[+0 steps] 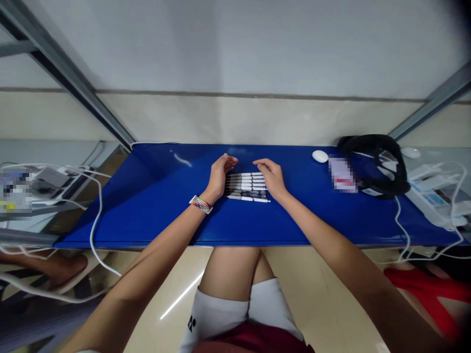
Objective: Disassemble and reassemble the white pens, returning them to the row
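Several white pens (245,185) with dark bands lie side by side in a row on the blue tabletop (147,196). The pen nearest me (247,198) sits slightly askew from the others. My left hand (218,176), with a woven band on its wrist, stands on edge at the row's left end, its fingers curving inward above the far side. At the right end is my right hand (273,177), palm turned inward and index finger stretched toward the left hand. Both hands are around the row and hold no pen; whether they touch the pen ends is hard to make out.
Right of my hands are a white computer mouse (320,156), a blurred-out packet or phone (343,174) and a black head strap (386,166) with a cable. White cables (98,211) hang over the left edge. Metal posts (81,93) flank the table, and a wall closes the back.
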A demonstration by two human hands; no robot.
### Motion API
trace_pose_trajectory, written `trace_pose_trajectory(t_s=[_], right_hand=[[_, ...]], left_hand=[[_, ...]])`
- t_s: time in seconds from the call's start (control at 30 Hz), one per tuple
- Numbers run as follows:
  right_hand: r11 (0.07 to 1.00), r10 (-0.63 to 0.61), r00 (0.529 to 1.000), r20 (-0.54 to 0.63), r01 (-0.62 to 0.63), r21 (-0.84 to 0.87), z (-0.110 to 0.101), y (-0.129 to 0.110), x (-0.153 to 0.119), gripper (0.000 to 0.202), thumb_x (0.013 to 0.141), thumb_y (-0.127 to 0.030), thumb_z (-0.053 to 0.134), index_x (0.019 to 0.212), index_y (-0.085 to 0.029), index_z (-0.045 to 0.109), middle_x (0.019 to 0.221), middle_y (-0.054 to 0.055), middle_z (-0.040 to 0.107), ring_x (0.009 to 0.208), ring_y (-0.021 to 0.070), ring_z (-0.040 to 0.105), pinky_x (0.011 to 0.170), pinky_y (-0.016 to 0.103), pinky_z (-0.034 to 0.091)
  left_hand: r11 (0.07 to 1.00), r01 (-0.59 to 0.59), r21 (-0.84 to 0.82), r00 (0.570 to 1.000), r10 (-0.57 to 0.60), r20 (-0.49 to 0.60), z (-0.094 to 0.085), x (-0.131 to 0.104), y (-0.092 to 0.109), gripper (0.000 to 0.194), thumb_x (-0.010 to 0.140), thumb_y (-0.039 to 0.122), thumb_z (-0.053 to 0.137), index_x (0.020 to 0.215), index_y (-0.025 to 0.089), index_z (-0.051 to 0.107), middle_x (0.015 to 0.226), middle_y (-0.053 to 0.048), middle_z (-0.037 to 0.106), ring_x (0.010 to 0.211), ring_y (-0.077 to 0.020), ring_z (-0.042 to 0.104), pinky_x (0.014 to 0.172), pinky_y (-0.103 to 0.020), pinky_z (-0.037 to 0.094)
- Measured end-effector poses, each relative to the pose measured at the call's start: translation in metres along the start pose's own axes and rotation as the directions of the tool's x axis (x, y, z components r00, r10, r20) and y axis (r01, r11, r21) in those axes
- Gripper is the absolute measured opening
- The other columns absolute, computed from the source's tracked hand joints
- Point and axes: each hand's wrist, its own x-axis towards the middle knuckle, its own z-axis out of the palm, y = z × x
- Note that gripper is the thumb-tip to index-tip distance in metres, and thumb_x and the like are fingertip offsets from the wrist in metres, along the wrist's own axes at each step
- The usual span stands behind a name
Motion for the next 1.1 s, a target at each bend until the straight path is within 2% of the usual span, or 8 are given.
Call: trace_pose_trajectory(t_s=[0.17, 0.3, 0.5, 0.57, 0.7, 0.87, 0.97, 1.1], right_hand=[[0.947, -0.209, 0.962, 0.176, 0.244, -0.21, -0.011, -0.019, -0.02, 0.015, 0.098, -0.026, 0.066, 0.095, -0.027, 0.08, 0.122, 0.008, 0.078, 0.143, 0.0341, 0.058, 0.122, 0.061, 0.043], [0.813, -0.357, 0.817, 0.452, 0.51, -0.281, -0.015, -0.044, -0.053, 0.015, 0.1, -0.022, 0.067, 0.1, -0.027, 0.082, 0.134, 0.009, 0.073, 0.152, 0.0355, 0.049, 0.122, 0.062, 0.045], [0.63, -0.397, 0.676, 0.62, 0.693, -0.352, -0.02, -0.059, -0.085, 0.022, 0.104, -0.02, 0.064, 0.114, -0.026, 0.083, 0.141, 0.013, 0.071, 0.153, 0.0385, 0.049, 0.122, 0.065, 0.048], [0.629, -0.398, 0.676, 0.62, 0.693, -0.352, -0.022, -0.058, -0.088, 0.026, 0.103, -0.018, 0.065, 0.12, -0.027, 0.082, 0.143, 0.013, 0.07, 0.152, 0.0384, 0.05, 0.121, 0.066, 0.049], [0.624, -0.392, 0.735, 0.553, 0.654, -0.428, -0.025, -0.052, -0.089, 0.032, 0.101, -0.022, 0.069, 0.131, -0.028, 0.079, 0.149, 0.015, 0.066, 0.153, 0.0422, 0.048, 0.12, 0.071, 0.048], [0.612, -0.416, 0.707, 0.572, 0.683, -0.4, -0.029, -0.046, -0.09, 0.03, 0.104, -0.017, 0.063, 0.125, -0.029, 0.081, 0.15, 0.013, 0.066, 0.152, 0.0382, 0.049, 0.118, 0.067, 0.051], [0.631, -0.407, 0.747, 0.525, 0.646, -0.43, -0.03, -0.045, -0.09, 0.032, 0.102, -0.022, 0.067, 0.132, -0.027, 0.078, 0.151, 0.016, 0.064, 0.151, 0.0402, 0.049, 0.118, 0.068, 0.05], [0.663, -0.382, 0.773, 0.506, 0.611, -0.433, -0.03, -0.046, -0.09, 0.013, 0.099, -0.026, 0.072, 0.107, -0.026, 0.081, 0.149, 0.015, 0.066, 0.152, 0.043, 0.048, 0.117, 0.07, 0.048]], left_hand=[[0.998, -0.045, 0.047, 0.998, 0.047, -0.034, -0.01, 0.001, 0.0, 0.038, 0.102, 0.055, 0.057, 0.09, 0.022, 0.071, 0.108, -0.009, 0.078, 0.106, -0.0235, 0.073, 0.097, -0.037, 0.056], [0.995, -0.056, 0.081, 0.996, 0.062, -0.066, -0.015, 0.002, 0.002, 0.037, 0.102, 0.053, 0.056, 0.089, 0.022, 0.071, 0.107, -0.009, 0.078, 0.104, -0.023, 0.072, 0.093, -0.035, 0.055], [0.994, -0.064, 0.086, 0.995, 0.07, -0.068, -0.016, 0.004, 0.002, 0.037, 0.102, 0.053, 0.056, 0.09, 0.022, 0.071, 0.107, -0.009, 0.078, 0.104, -0.0231, 0.072, 0.09, -0.034, 0.055], [0.994, -0.068, 0.089, 0.995, 0.075, -0.07, -0.017, 0.004, 0.002, 0.037, 0.102, 0.054, 0.056, 0.09, 0.022, 0.071, 0.107, -0.009, 0.078, 0.104, -0.0229, 0.072, 0.089, -0.033, 0.055], [0.993, -0.067, 0.099, 0.994, 0.074, -0.074, -0.018, 0.005, 0.002, 0.039, 0.101, 0.057, 0.056, 0.09, 0.022, 0.071, 0.107, -0.009, 0.077, 0.103, -0.0228, 0.072, 0.089, -0.033, 0.055], [0.996, -0.057, 0.075, 0.995, 0.063, -0.074, -0.019, 0.007, 0.0, 0.037, 0.101, 0.053, 0.057, 0.089, 0.022, 0.072, 0.106, -0.009, 0.078, 0.102, -0.0224, 0.072, 0.087, -0.033, 0.055], [0.997, -0.051, 0.062, 0.995, 0.056, -0.08, -0.019, 0.008, 0.0, 0.037, 0.101, 0.053, 0.057, 0.089, 0.022, 0.072, 0.106, -0.009, 0.078, 0.102, -0.0227, 0.072, 0.087, -0.034, 0.055], [0.997, -0.04, 0.068, 0.995, 0.046, -0.085, -0.018, 0.007, 0.002, 0.039, 0.101, 0.055, 0.057, 0.088, 0.022, 0.071, 0.104, -0.009, 0.078, 0.101, -0.0229, 0.072, 0.088, -0.034, 0.055]])
